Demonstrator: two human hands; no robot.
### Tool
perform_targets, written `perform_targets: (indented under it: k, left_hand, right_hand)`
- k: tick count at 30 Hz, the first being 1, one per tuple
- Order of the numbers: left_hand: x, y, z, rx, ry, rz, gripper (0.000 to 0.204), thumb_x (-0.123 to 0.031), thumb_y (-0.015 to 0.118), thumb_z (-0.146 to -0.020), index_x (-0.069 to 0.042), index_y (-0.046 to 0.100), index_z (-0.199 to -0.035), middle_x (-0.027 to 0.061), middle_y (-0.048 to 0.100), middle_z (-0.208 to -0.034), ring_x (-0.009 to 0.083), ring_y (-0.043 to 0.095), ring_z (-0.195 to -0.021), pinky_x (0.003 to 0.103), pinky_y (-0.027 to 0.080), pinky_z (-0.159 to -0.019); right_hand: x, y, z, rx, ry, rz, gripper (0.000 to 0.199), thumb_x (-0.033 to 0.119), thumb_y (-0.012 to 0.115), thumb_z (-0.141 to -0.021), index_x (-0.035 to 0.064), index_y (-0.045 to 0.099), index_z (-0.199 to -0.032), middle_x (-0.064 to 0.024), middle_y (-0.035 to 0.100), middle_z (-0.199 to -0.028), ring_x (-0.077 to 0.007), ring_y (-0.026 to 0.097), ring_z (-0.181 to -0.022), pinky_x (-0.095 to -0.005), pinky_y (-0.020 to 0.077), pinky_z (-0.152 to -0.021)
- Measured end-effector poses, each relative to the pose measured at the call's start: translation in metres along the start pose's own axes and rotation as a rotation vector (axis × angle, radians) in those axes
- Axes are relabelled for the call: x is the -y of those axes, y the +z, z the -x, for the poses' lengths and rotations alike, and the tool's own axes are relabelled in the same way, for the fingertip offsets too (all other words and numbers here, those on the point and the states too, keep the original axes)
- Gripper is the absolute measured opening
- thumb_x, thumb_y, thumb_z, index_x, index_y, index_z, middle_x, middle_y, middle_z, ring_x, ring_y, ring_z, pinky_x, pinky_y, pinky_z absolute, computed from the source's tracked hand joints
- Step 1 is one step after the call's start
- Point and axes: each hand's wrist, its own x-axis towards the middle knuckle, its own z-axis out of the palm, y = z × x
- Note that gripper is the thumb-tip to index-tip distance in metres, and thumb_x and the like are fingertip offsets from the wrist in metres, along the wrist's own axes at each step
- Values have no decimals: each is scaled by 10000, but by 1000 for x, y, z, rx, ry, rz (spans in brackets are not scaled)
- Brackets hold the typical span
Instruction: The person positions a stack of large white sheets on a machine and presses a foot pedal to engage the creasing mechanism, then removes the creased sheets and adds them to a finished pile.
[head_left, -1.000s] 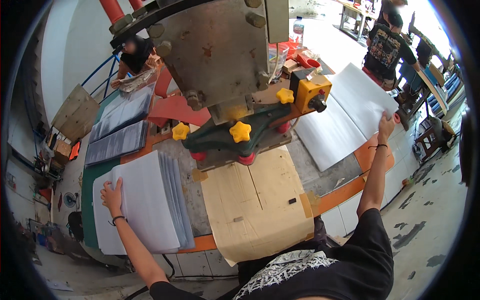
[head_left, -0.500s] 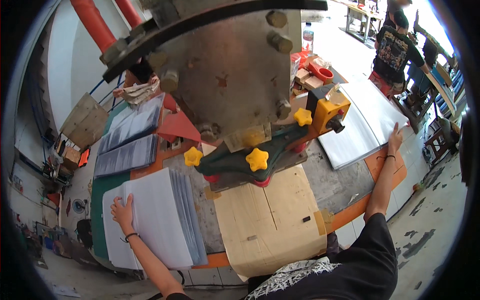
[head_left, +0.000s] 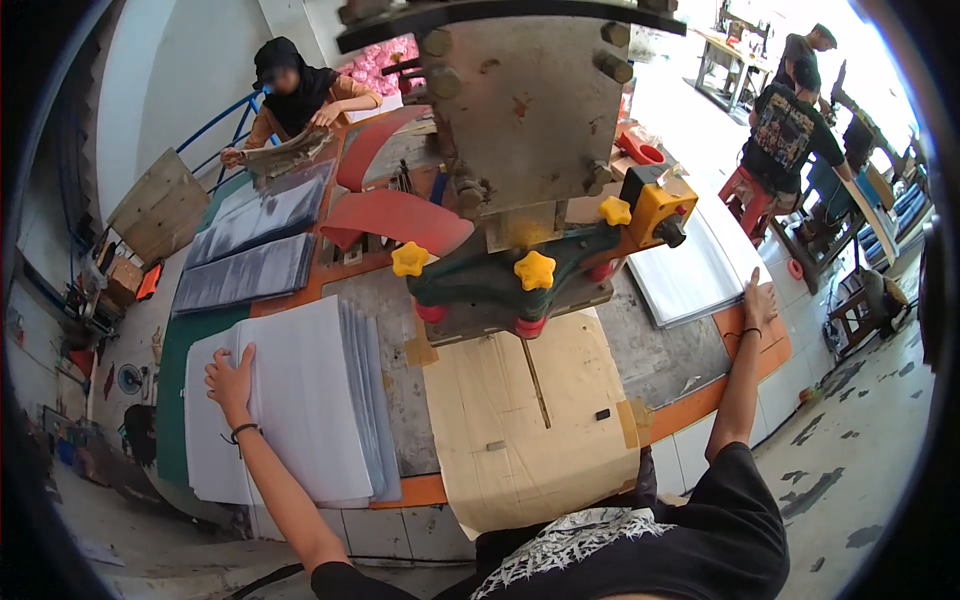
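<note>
On the surface point(head_left: 690, 370) under the press point(head_left: 530, 150): left hand point(head_left: 232, 378) flat, fingers spread, on white sheet stack point(head_left: 300, 410); right hand point(head_left: 758, 300) open, resting beside second sheet stack point(head_left: 690, 275).

Daylight floods in from the upper right, where the floor point(head_left: 700, 110) washes out to white. The bench point(head_left: 660, 350) is evenly lit with soft shadows. Fisheye bending curves edges, and a black rim rings the frame.

A thick stack of white sheets point(head_left: 300, 400) lies flat at lower left. A second, thinner stack of sheets point(head_left: 690, 275) lies flat at right.
</note>
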Motion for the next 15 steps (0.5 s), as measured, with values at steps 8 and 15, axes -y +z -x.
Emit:
perform_targets:
  k: [8, 15]
  left_hand:
    - [-12, 10, 1, -18, 25, 60, 758, -756, 609, -801, -173, 535, -1280, 171, 503, -1314, 386, 440, -1282, 571, 304, -1061]
    - [-10, 6, 3, -31, 39, 42, 776, -768, 604, -795, -164, 540, -1278, 180, 504, -1317, 389, 448, -1276, 578, 325, -1045]
  right_hand:
    - [-39, 17, -1, -26, -240, -60, 765, 580, 267, -1035, -52, 450, -1426, -324, 445, -1456, -439, 334, -1431, -531, 242, -1181]
    - [-60, -26, 87, 161, -662, 183, 607, 395, 394, -1041, -77, 442, -1419, -352, 370, -1502, -490, 344, -1411, -528, 247, -1194]
